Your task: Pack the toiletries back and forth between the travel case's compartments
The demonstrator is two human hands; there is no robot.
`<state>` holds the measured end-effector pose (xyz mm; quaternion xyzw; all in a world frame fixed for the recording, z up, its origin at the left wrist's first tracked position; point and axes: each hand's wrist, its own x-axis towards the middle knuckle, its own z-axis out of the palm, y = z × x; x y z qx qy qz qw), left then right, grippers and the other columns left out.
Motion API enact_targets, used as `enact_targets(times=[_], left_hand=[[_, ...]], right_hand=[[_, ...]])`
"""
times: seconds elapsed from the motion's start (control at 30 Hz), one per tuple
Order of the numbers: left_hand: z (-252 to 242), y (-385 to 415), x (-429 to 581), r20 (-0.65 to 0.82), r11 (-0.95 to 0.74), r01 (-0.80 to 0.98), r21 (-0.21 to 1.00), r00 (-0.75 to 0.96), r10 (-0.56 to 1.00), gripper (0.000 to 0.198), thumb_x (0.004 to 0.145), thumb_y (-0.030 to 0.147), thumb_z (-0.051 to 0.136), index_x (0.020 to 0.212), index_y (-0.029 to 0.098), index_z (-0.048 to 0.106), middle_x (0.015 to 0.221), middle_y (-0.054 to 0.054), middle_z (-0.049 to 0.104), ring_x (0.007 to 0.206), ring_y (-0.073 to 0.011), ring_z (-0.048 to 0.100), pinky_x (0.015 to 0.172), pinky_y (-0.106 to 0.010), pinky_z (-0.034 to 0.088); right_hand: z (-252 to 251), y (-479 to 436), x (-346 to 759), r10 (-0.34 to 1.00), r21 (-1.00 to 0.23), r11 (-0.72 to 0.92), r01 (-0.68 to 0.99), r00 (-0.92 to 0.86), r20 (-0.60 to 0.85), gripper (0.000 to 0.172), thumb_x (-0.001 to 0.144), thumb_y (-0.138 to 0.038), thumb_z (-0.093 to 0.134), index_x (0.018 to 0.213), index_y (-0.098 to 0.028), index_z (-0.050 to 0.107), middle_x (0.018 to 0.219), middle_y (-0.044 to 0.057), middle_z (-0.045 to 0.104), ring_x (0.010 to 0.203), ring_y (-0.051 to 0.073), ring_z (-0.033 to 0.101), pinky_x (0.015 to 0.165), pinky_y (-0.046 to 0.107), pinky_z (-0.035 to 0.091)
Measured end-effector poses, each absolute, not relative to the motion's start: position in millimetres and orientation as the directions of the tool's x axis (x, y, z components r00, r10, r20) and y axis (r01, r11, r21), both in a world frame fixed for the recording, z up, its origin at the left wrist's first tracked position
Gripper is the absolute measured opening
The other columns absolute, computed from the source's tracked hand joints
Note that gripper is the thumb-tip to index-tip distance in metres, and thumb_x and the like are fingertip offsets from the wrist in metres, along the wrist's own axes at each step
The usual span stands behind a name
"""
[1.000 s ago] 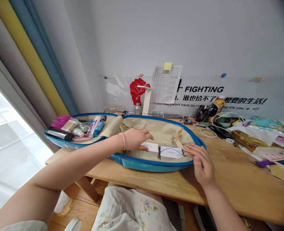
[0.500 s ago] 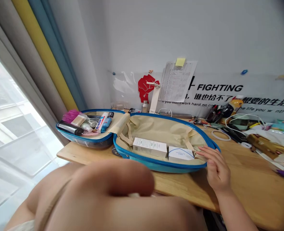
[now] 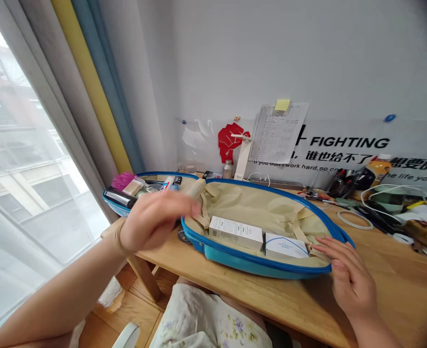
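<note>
An open blue suitcase (image 3: 257, 265) with beige lining lies on the wooden desk (image 3: 398, 290). Two white boxes, a long one (image 3: 235, 232) and a shorter one (image 3: 285, 245), lie side by side along its near edge. My right hand (image 3: 351, 278) rests open on the suitcase's right rim and the desk. My left hand (image 3: 155, 218) hovers in the air over the hinge between the two halves, blurred, fingers loosely curled, nothing visible in it. The left half (image 3: 115, 205) holds toiletries: a black tube (image 3: 120, 198), a pink item (image 3: 122, 181), a toothpaste tube.
Clutter covers the desk's right side: cables, a white ring (image 3: 354, 220), an orange bottle (image 3: 376, 170), pens. A wall poster reads FIGHTING, with a paper sheet (image 3: 277, 133) pinned. Curtains and a window (image 3: 25, 169) stand at the left. My lap in floral cloth (image 3: 206, 321) is below.
My left hand left the long box, swung close past the camera, and now hovers over the suitcase hinge. The view has shifted left. My right hand stayed at the rim.
</note>
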<state>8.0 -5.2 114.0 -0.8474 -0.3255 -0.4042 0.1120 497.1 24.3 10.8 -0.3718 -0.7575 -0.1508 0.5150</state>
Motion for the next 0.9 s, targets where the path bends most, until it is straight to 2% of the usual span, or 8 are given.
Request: enact_targets(times=[0.07,0.13,0.17,0.23,0.43,0.67,0.8,0.9], left_hand=[[151,3,-2,0.580,-0.509,0.860,0.027,0.401,0.709,0.034,0.093,0.018,0.037,0.109,0.025,0.066,0.117,-0.005,0.067,0.106,-0.0200,0.063,0.095,-0.034,0.050],[172,16,-26,0.280,-0.118,0.989,-0.089,0.139,0.950,0.042,0.086,0.009,0.037,0.112,0.024,0.066,0.124,-0.006,0.064,0.112,-0.0215,0.059,0.097,-0.035,0.047],[175,23,-42,0.158,0.033,0.986,-0.162,-0.007,0.987,0.045,0.083,0.006,0.040,0.117,0.023,0.064,0.127,-0.008,0.062,0.115,-0.0227,0.057,0.099,-0.036,0.045],[173,33,-75,0.061,0.189,0.951,-0.244,-0.179,0.982,0.049,0.076,0.003,0.048,0.119,0.021,0.064,0.126,-0.012,0.062,0.116,-0.0276,0.055,0.099,-0.042,0.044],[157,44,-117,-0.015,0.174,0.943,-0.282,-0.185,0.983,0.045,0.070,0.001,0.057,0.108,0.023,0.070,0.126,-0.013,0.061,0.123,-0.0311,0.049,0.103,-0.047,0.038],[157,50,-121,-0.044,0.132,0.960,-0.249,-0.147,0.988,0.041,0.062,0.010,0.069,0.101,0.020,0.067,0.120,-0.010,0.065,0.114,-0.0274,0.057,0.100,-0.038,0.041],[176,52,-111,0.032,0.138,0.968,-0.211,-0.134,0.990,0.040,0.076,0.028,0.062,0.114,0.014,0.056,0.108,-0.010,0.066,0.102,-0.0243,0.061,0.094,-0.032,0.045],[195,49,-73,0.203,0.000,0.992,-0.125,0.026,0.979,0.049,0.084,0.045,0.054,0.122,0.014,0.051,0.113,-0.009,0.063,0.100,-0.0252,0.061,0.092,-0.033,0.047]], right_hand=[[10,25,498,0.402,-0.132,0.674,0.727,-0.210,0.891,0.032,0.094,-0.022,0.038,0.102,-0.023,0.068,0.109,0.008,0.072,0.109,0.024,0.065,0.101,0.045,0.044],[9,26,498,0.401,-0.126,0.673,0.729,-0.217,0.890,0.032,0.094,-0.021,0.038,0.103,-0.023,0.068,0.110,0.008,0.071,0.110,0.024,0.065,0.101,0.044,0.044],[9,26,498,0.400,-0.124,0.674,0.728,-0.219,0.890,0.032,0.094,-0.021,0.038,0.103,-0.022,0.068,0.109,0.008,0.072,0.110,0.024,0.065,0.101,0.044,0.044],[8,26,498,0.400,-0.124,0.672,0.730,-0.216,0.891,0.032,0.094,-0.021,0.037,0.103,-0.022,0.068,0.109,0.009,0.072,0.110,0.024,0.065,0.101,0.044,0.044],[8,25,497,0.411,-0.150,0.669,0.728,-0.193,0.891,0.031,0.094,-0.023,0.038,0.100,-0.023,0.069,0.108,0.008,0.072,0.110,0.024,0.066,0.103,0.045,0.044],[10,23,495,0.435,-0.185,0.658,0.730,-0.167,0.885,0.032,0.095,-0.026,0.039,0.099,-0.024,0.071,0.109,0.007,0.073,0.109,0.024,0.066,0.104,0.044,0.044],[10,22,495,0.443,-0.196,0.660,0.725,-0.165,0.881,0.033,0.096,-0.027,0.037,0.100,-0.023,0.070,0.110,0.006,0.072,0.109,0.023,0.066,0.104,0.047,0.043],[10,22,494,0.452,-0.213,0.661,0.720,-0.154,0.879,0.034,0.097,-0.028,0.038,0.099,-0.024,0.071,0.109,0.006,0.072,0.110,0.024,0.065,0.104,0.048,0.043]])
